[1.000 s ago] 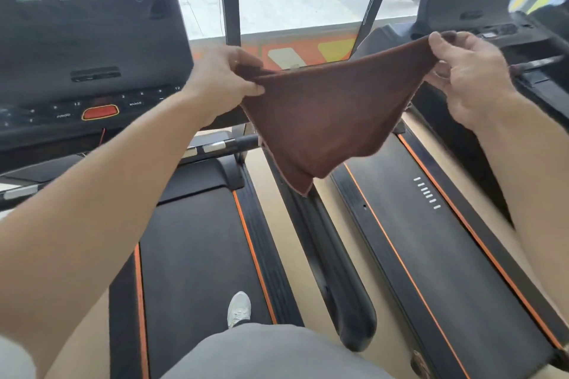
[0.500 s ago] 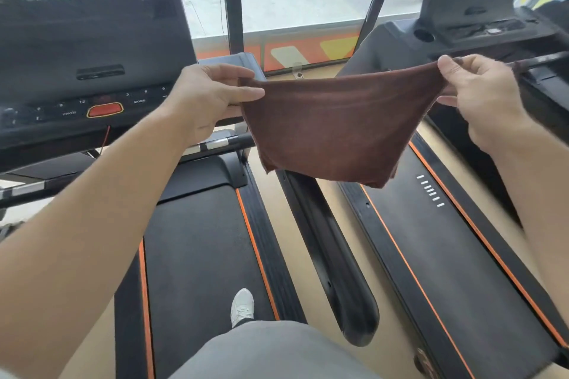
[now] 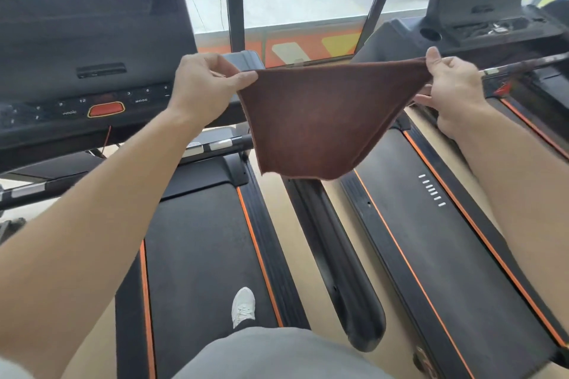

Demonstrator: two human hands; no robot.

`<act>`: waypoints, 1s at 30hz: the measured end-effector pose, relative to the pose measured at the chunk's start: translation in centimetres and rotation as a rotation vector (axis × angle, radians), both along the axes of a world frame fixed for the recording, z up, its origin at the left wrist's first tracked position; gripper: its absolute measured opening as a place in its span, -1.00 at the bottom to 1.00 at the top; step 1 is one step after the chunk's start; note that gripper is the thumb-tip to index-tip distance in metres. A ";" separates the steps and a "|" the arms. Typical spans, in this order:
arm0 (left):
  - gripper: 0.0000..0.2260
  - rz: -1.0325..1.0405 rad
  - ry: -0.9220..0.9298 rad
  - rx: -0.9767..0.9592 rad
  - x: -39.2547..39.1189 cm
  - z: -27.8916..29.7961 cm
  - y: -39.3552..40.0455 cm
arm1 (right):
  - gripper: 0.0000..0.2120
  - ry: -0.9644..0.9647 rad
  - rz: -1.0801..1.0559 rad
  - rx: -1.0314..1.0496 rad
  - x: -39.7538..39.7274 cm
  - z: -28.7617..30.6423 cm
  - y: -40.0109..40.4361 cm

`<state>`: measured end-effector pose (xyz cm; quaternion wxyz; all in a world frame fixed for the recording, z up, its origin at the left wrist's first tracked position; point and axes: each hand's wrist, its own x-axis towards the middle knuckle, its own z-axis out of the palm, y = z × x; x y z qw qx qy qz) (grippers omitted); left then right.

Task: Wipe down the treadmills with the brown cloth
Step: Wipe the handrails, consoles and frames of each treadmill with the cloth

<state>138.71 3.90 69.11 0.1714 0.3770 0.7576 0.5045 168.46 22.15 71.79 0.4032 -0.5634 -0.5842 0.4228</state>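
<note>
- Left hand (image 3: 205,86) pinches one top corner of the brown cloth (image 3: 323,120), right hand (image 3: 452,92) pinches the other.
- Cloth hangs stretched in mid-air between the two treadmills (image 3: 203,255).
- Cup holder (image 3: 430,33) on the right console: contents not visible.

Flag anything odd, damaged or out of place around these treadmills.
Nothing stands out. The brown cloth hangs stretched between the left hand and right hand, clear of both machines. The left treadmill's console is lit, reading zeros.

The brown cloth (image 3: 323,120) looks soft, matt and finely napped. The treadmill belt (image 3: 200,243) is matt black rubber; the console (image 3: 92,40) at upper left is smooth, slightly glossy plastic.
</note>
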 end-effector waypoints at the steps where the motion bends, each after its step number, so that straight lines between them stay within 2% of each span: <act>1: -0.76 -0.028 -0.015 0.032 0.0 0.3 -0.6 | -0.70 0.010 0.002 0.019 0.1 -0.2 -0.2; 4: -0.79 -0.170 -0.036 0.026 1.6 -0.7 -3.4 | -0.73 0.080 0.019 -0.015 1.6 -2.0 -1.3; 6: -0.81 -0.224 -0.065 -0.025 3.7 -3.6 -5.7 | -0.77 0.061 0.019 -0.085 3.7 -4.8 -2.1; 14: -0.78 -0.385 -0.299 -0.472 11.9 -19.9 -12.5 | -0.85 -0.575 0.251 -0.682 12.1 -16.4 -8.7; 19: -0.78 -0.441 -0.307 -0.579 13.6 -23.6 -13.1 | -0.86 -0.783 0.343 -0.839 14.1 -20.0 -10.2; 22: -0.81 -0.603 -0.271 -0.699 13.3 -24.1 -12.7 | -0.86 -0.891 0.485 -0.962 14.3 -20.9 -10.5; 24: -0.82 -0.740 -0.228 -0.801 12.9 -24.1 -12.5 | -0.81 -0.951 0.552 -0.971 14.0 -21.7 -10.7; 25: -0.81 -0.806 -0.209 -0.859 12.6 -23.9 -12.2 | -0.71 -0.946 0.544 -0.913 13.5 -22.2 -10.7; 27: -0.73 -0.837 -0.238 -0.904 11.8 -23.7 -11.3 | -0.54 -0.765 0.456 -0.749 11.7 -22.5 -10.6; 28: -0.68 -0.768 -0.289 -0.864 11.4 -23.4 -10.5 | -0.51 -0.601 0.406 -0.726 10.2 -22.3 -10.7; 30: -0.55 -0.540 -0.369 -0.723 10.8 -22.4 -8.3 | -0.43 -0.320 0.350 -0.808 6.7 -21.5 -11.1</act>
